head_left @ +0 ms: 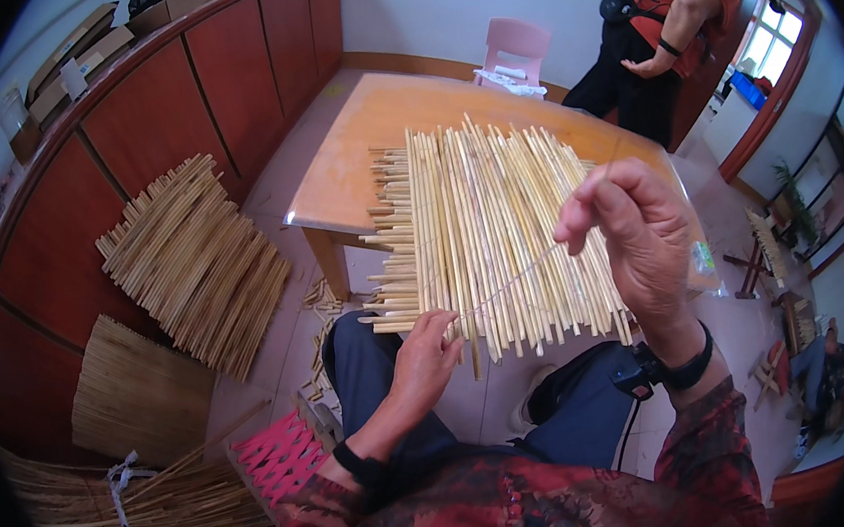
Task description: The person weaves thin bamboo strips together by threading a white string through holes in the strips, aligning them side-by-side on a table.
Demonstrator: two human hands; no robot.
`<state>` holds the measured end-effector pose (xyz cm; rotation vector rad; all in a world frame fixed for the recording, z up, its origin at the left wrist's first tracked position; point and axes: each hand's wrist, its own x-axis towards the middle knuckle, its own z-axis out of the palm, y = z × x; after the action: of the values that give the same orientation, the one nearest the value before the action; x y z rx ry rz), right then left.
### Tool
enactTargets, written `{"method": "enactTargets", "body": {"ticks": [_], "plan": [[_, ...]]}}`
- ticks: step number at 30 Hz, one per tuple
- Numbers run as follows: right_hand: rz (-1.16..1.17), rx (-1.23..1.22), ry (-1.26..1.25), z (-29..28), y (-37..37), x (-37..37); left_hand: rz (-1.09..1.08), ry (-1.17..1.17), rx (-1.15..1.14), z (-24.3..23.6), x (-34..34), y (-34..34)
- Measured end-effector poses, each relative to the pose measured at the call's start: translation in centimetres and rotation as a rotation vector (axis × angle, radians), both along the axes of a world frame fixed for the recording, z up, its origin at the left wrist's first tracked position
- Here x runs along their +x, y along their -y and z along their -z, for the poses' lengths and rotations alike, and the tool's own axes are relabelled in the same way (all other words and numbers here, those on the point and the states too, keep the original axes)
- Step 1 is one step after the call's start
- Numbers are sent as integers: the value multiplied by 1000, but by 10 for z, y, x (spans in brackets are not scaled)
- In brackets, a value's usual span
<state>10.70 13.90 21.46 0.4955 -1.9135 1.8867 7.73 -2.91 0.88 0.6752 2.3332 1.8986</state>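
Observation:
A mat of straight pale reed stalks (509,226) lies on the wooden table in front of me, its near ends jutting past the table edge. Beneath it on the left, more stalks (394,226) lie crosswise. My left hand (423,366) is closed at the mat's near left corner, fingertips pressed together on the stalk ends. My right hand (640,234) is raised above the mat's right side, thumb and forefinger pinching a thin thread (518,275). The thread runs taut from near my left fingertips up to the right hand.
Two finished-looking stalk mats (197,268) lean against red cabinets at left. A tied stalk bundle (151,493) and a pink woven stool (278,457) stand lower left. Short offcuts (320,358) litter the floor. A person (668,31) stands beyond the table near a pink chair (514,50).

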Motion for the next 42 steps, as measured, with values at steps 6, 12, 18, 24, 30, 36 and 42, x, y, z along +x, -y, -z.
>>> {"method": "enactTargets", "body": {"ticks": [6, 12, 18, 24, 30, 36, 42], "plan": [[132, -48, -109, -24, -2, -21, -2, -198, -108, 36, -21, -11], [125, -262, -31, -31, -49, -47, 65, -75, -39, 32, -25, -11], [206, -26, -6, -20, -74, -53, -43, -256, -191, 17, -38, -14], [41, 282, 525, 60, -75, -38, -135, -150, -218, 23, -40, -3], [-63, 505, 657, 107, -59, -6, -228, -144, -182, 21, -42, 14], [-89, 634, 420, 105, -51, -16, -289, 56, -80, 34, -39, 26], [-124, 772, 344, 120, -35, -43, -248, -16, -105, 17, -37, 29]]}}
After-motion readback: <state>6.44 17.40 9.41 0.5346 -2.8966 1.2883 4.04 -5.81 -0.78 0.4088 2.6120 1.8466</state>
